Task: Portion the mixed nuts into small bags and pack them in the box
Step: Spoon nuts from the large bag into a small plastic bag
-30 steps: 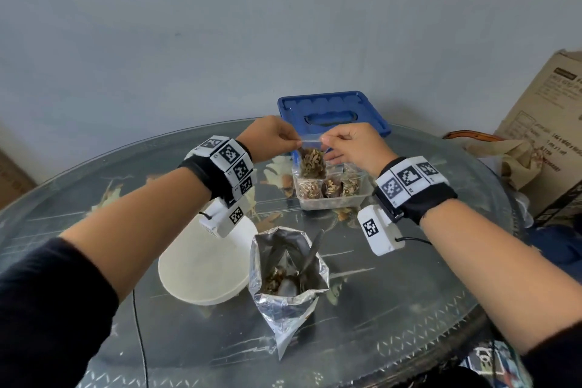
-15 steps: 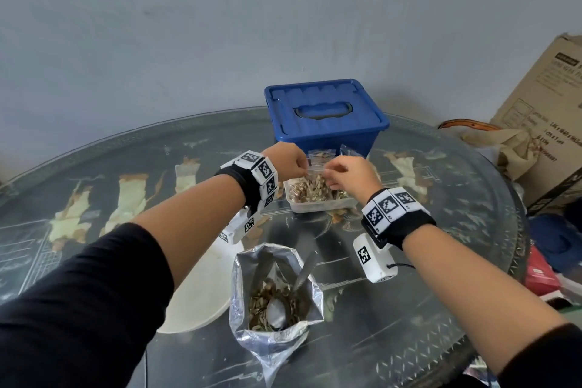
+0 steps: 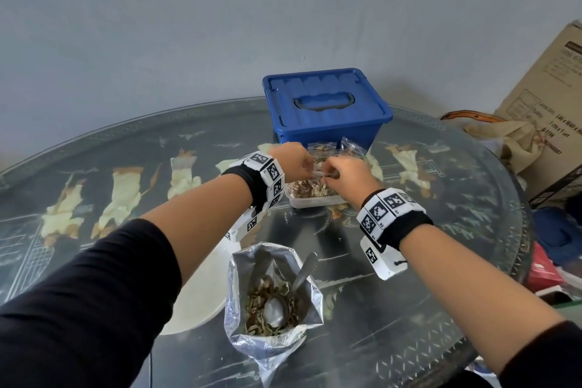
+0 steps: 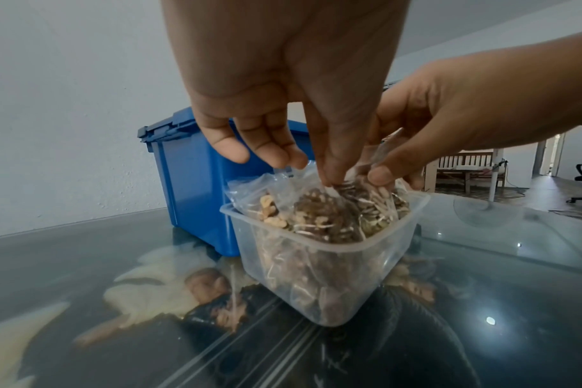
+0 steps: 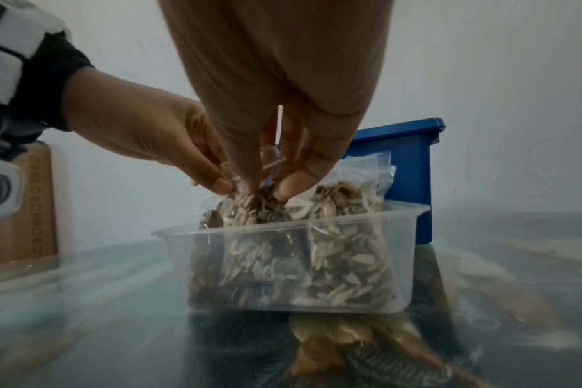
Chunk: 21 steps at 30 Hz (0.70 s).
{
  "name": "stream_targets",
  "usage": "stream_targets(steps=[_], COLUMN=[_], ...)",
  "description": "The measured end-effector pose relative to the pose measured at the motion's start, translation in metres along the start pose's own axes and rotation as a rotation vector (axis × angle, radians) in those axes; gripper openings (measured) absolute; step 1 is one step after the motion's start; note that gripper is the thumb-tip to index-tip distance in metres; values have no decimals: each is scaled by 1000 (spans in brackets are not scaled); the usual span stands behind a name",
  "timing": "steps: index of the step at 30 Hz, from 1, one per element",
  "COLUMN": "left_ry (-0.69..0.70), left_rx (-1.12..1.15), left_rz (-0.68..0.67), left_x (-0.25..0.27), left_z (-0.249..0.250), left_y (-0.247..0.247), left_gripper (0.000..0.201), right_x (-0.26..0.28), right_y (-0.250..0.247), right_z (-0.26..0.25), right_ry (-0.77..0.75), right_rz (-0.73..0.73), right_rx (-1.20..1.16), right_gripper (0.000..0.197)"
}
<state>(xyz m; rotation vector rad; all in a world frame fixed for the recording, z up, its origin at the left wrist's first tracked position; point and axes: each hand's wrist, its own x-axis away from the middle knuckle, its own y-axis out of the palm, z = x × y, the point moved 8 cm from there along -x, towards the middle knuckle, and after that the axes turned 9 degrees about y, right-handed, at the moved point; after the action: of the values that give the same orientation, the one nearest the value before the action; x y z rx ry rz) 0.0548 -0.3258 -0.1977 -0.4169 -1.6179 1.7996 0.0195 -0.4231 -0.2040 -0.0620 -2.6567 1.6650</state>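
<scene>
- Leftmost, flat cream round plate [image 3: 192, 299] lies on dark glass worktop [image 3: 441, 261], partly under left forearm.
- Left hand [image 3: 296, 161] reaches down over clear rectangular plastic box [image 4: 319, 278]; thumb + forefinger pinch top edge of small clear plastic bag of mixed nuts [image 5: 249, 210], other fingers [image 4: 259, 144] loosely curled, touching nothing else.
- Small bag sits upright in clear box w/ its top above the rim, packed beside other filled bags [image 5: 349, 199]; box looks about full.
- Clear box stands on worktop just in front of blue plastic lidded storage tub [image 3: 324, 113], w/ a narrow gap between them.
- Near edge, centre: open silver foil pouch [image 3: 274, 299] stands upright, nuts inside, metal spoon [image 3: 283, 302] resting in it w/ handle leaning on the right rim. Well apart from clear box.
- Right hand [image 3: 349, 173] meets left hand over same bag; thumb + fingertips [image 5: 293, 186] pinch the bag top right beside left-hand fingers.
- Far right, off the worktop: brown cardboard carton [image 3: 548, 98], beige cloth bag w/ orange handle [image 3: 504, 135] in front of it.
</scene>
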Motion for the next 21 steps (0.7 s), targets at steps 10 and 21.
stream_targets(steps=[10, 21], left_ry=[-48, -271], left_rx=[224, 146], left_rz=[95, 110], left_x=[34, 137], left_z=[-14, -66], left_y=[-11, -8], left_gripper=[29, 32], right_x=[18, 77], right_y=[-19, 2], right_z=[-1, -19], right_ry=[39, -47], right_rz=[43, -134], right_rx=[-88, -93], right_gripper=[44, 28])
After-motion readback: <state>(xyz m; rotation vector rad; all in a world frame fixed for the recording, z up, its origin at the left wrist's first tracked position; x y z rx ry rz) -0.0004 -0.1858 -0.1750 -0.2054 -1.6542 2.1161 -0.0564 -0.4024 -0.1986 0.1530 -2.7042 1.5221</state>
